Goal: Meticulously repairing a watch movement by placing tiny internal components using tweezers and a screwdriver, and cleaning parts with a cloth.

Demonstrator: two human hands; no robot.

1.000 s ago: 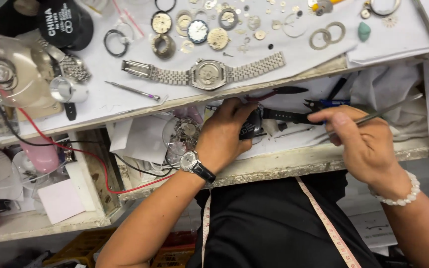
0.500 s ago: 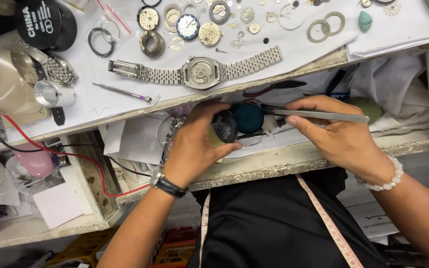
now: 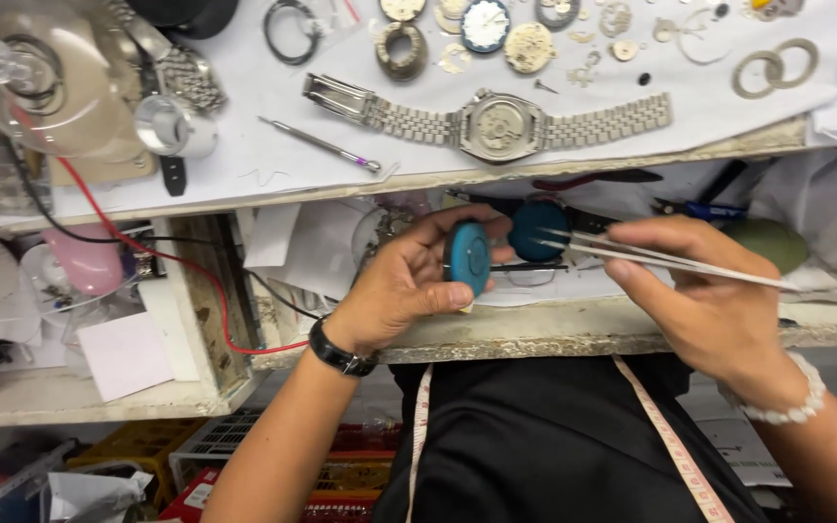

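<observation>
At centre frame, my left hand (image 3: 409,281) grips a round teal disc (image 3: 468,258) on edge, thumb below and fingers curled over its top. Just right of it, my right hand (image 3: 704,291) pinches a pair of steel tweezers (image 3: 651,260) closed between thumb and forefinger, their tips pointing left at a second teal disc (image 3: 538,230) that lies just beside the first. Both hands work over a pulled-out drawer (image 3: 573,324) below the bench edge. On the white bench top (image 3: 244,165), upper centre of the frame, a steel watch (image 3: 496,124) lies face down with its bracelet spread flat. Small dials and rings are scattered along the top edge, and a thin metal probe (image 3: 320,145) lies left of the watch. A red wire (image 3: 147,257) trails down the left side.
</observation>
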